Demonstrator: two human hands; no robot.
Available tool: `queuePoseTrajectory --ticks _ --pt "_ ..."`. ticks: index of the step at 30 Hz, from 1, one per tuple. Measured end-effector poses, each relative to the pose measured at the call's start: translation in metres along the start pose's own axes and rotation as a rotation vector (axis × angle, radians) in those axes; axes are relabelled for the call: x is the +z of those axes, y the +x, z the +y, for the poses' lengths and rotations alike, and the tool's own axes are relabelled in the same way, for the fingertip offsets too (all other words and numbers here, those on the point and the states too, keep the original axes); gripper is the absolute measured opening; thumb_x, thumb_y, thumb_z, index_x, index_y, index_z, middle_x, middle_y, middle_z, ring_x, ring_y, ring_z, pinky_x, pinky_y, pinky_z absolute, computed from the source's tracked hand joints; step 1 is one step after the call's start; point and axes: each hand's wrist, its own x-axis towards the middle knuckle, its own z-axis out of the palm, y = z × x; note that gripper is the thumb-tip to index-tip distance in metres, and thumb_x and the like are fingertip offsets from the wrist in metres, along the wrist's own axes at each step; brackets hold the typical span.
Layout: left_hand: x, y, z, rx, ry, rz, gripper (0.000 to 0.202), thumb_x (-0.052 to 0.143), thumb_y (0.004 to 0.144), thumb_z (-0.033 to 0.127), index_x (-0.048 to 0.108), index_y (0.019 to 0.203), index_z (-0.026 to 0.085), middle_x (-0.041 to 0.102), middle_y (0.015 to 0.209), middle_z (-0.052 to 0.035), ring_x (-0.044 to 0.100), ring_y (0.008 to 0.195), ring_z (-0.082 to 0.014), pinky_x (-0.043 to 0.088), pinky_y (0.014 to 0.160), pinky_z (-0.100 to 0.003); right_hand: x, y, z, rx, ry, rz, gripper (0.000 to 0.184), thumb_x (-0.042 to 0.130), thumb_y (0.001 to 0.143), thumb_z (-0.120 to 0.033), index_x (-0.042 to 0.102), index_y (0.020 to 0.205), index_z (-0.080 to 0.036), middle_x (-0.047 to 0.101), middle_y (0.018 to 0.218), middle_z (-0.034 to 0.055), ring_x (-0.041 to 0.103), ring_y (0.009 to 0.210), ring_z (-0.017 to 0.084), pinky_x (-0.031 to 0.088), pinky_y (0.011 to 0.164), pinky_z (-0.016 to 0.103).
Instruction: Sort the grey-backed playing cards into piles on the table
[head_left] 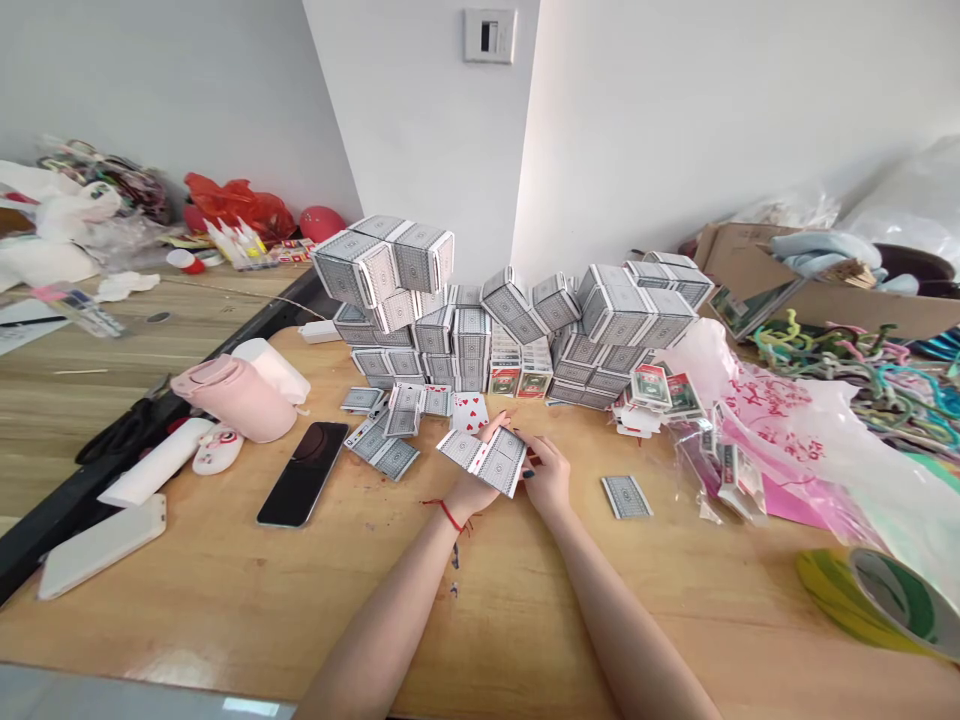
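Note:
Grey-backed playing cards (501,462), set at angles to one another, are held between my two hands above the table. My left hand (480,490), with a red string on its wrist, supports them from below, mostly hidden by the cards. Thumb and fingers of my right hand (547,475) close on their right edge. Just beyond lie loose cards (382,448) and a face-up heart card (469,412). Behind them rises a structure of card boxes (472,345), higher at its left and right. A single card (627,497) lies to the right of my right hand.
A phone (304,472), a pink pouch-like item (240,395) and a white box (105,545) lie at left. On the right are card packs (651,388), plastic bags (795,410), a yellow-green tape roll (874,600) and a cardboard box (817,305). The wall stands close behind.

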Motion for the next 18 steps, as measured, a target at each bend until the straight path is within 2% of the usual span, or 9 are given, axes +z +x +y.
queuePoseTrajectory --ticks 2,4,6,8,10,14,18 --pt "-0.005 0.001 -0.004 0.147 0.141 -0.002 0.061 0.052 0.073 0.017 0.027 0.129 0.024 0.041 0.128 -0.0082 0.036 0.120 -0.0227 0.031 0.100 -0.043 0.000 0.000 0.000 0.019 -0.019 0.013 0.027 0.046 0.074 -0.021 0.067 0.091 -0.021 0.064 0.077 0.0038 0.058 0.067 0.015 0.047 0.061 0.026" --pt "-0.012 0.002 -0.009 0.222 0.306 0.033 0.054 0.049 0.075 0.016 0.033 0.127 0.021 0.042 0.127 -0.0092 0.035 0.121 -0.0230 0.031 0.100 -0.043 0.001 0.001 0.002 0.085 -0.007 0.046 0.022 0.050 0.074 -0.025 0.069 0.083 -0.020 0.065 0.069 0.0036 0.058 0.060 0.015 0.046 0.059 0.026" --pt "-0.019 0.005 -0.016 0.235 0.493 0.129 0.049 0.045 0.077 0.013 0.037 0.124 0.020 0.044 0.126 -0.0085 0.035 0.121 -0.0218 0.029 0.101 -0.043 0.001 0.003 0.005 0.198 0.059 0.094 0.022 0.053 0.072 -0.032 0.069 0.075 -0.017 0.065 0.063 0.0042 0.057 0.053 0.015 0.046 0.054 0.026" --pt "-0.023 0.008 -0.024 0.214 0.669 0.149 0.050 0.044 0.077 0.014 0.035 0.126 0.018 0.042 0.129 -0.0092 0.030 0.124 -0.0223 0.028 0.102 -0.042 0.002 0.005 0.008 0.300 0.146 0.130 0.025 0.055 0.070 -0.036 0.068 0.072 -0.015 0.066 0.063 0.0055 0.056 0.049 0.015 0.045 0.050 0.026" --pt "-0.025 0.011 -0.030 0.183 0.789 0.153 0.049 0.046 0.077 0.017 0.037 0.125 0.015 0.043 0.128 -0.0116 0.032 0.123 -0.0241 0.030 0.101 -0.043 0.001 0.006 0.011 0.346 0.199 0.131 0.027 0.056 0.068 -0.038 0.068 0.071 -0.014 0.067 0.063 0.0063 0.056 0.048 0.014 0.045 0.049 0.025" --pt "-0.025 0.013 -0.037 0.169 0.897 0.165 0.035 0.046 0.079 0.021 0.050 0.114 0.015 0.054 0.117 -0.0114 0.043 0.114 -0.0238 0.034 0.098 -0.043 0.001 0.006 0.011 0.354 0.209 0.120 0.026 0.058 0.067 -0.038 0.067 0.068 -0.014 0.065 0.058 0.0051 0.055 0.046 0.013 0.044 0.048 0.024" --pt "-0.025 0.012 -0.036 0.214 0.901 0.208 0.025 0.045 0.081 0.021 0.058 0.102 0.018 0.060 0.108 -0.0085 0.049 0.107 -0.0213 0.037 0.095 -0.042 0.002 0.006 0.010 0.357 0.233 0.115 0.026 0.059 0.066 -0.038 0.067 0.066 -0.014 0.064 0.057 0.0044 0.055 0.045 0.013 0.045 0.047 0.024"
